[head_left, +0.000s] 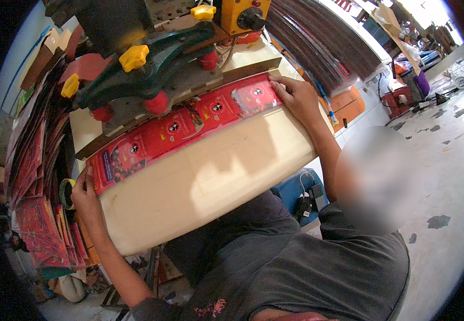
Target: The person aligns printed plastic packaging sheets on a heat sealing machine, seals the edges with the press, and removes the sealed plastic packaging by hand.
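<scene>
A long red printed sheet [174, 127] with repeated food pictures lies on the cream work board [189, 182]. Its far edge runs along a dark metal bar [90, 147] at the foot of a press machine. My left hand [86, 199] pinches the sheet's left end, thumb and fingers closed at the edge. At the right end, my right hand [300, 99] holds the corner beside the bar, thumb on top; the fingertips are partly hidden. The sheet lies flat and stretched between both hands.
The dark green machine frame [189, 51] with yellow knobs [134, 58] and red feet [156, 103] stands over the bar. Stacked red sheets [34, 214] rise at the left, near a tape roll [67, 193]. Another tall stack [317, 43] stands back right. Below the board sits a blue stool [291, 187] with a charger.
</scene>
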Demonstrator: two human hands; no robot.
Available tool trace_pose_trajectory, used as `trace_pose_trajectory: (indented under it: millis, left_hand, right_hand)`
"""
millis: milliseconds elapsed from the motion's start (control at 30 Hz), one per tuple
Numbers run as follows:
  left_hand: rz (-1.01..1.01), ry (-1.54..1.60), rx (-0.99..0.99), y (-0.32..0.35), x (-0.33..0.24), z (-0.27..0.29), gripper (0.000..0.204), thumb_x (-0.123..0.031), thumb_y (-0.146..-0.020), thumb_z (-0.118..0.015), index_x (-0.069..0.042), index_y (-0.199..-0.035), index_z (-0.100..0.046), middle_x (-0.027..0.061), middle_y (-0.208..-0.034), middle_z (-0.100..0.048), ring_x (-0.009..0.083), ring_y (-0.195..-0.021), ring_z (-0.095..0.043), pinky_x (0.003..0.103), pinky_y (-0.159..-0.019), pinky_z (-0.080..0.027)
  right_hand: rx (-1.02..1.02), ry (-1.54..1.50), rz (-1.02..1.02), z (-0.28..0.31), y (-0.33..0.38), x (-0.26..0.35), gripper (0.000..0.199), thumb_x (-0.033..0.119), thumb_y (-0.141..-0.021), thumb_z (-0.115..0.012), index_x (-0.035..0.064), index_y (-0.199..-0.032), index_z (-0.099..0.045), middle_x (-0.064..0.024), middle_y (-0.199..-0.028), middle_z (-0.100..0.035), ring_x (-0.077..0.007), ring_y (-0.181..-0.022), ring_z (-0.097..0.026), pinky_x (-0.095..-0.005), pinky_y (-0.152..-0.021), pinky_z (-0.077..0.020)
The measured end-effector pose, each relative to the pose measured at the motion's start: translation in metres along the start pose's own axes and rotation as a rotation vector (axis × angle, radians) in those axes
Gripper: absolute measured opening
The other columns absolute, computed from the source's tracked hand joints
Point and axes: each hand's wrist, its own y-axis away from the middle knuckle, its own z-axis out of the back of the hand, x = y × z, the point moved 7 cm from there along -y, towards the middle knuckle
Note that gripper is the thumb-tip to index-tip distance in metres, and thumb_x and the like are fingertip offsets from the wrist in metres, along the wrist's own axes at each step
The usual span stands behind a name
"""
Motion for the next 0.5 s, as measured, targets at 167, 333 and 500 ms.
trace_pose_trajectory:
  millis: [167,333,500]
  left_hand:
    - [0.003,0.002,0.017,-0.006,0.0,-0.005,0.042,-0.032,-0.105,-0.059,0.0,-0.129,-0.068,0.021,-0.119,-0.073,0.0237,-0.106,-0.069,0.036,-0.097,-0.049]
    - [0.002,0.021,-0.026,0.004,0.011,0.006,0.038,-0.026,-0.104,-0.059,0.003,-0.127,-0.068,0.0203,-0.117,-0.074,0.0223,-0.107,-0.069,0.035,-0.097,-0.05]
    - [-0.089,-0.05,-0.094,0.001,-0.005,0.001,0.039,-0.033,-0.101,-0.062,0.0,-0.119,-0.072,0.0234,-0.11,-0.072,0.0348,-0.103,-0.072,0.037,-0.09,-0.053]
  right_hand:
    - [-0.031,0.029,0.018,0.002,0.001,-0.005,0.031,0.043,-0.097,-0.065,0.02,-0.113,-0.079,-0.0162,-0.082,-0.074,-0.0305,-0.07,-0.071,-0.039,-0.065,-0.0531]
    - [-0.011,-0.074,-0.024,-0.012,0.0,-0.004,0.035,0.045,-0.096,-0.064,0.0195,-0.116,-0.078,-0.0185,-0.087,-0.074,-0.0337,-0.08,-0.072,-0.0434,-0.073,-0.0538]
    - [-0.01,-0.114,-0.043,-0.001,0.001,-0.008,0.038,0.042,-0.097,-0.064,0.0125,-0.118,-0.076,-0.0175,-0.074,-0.071,-0.0236,-0.066,-0.069,-0.0386,-0.066,-0.0517]
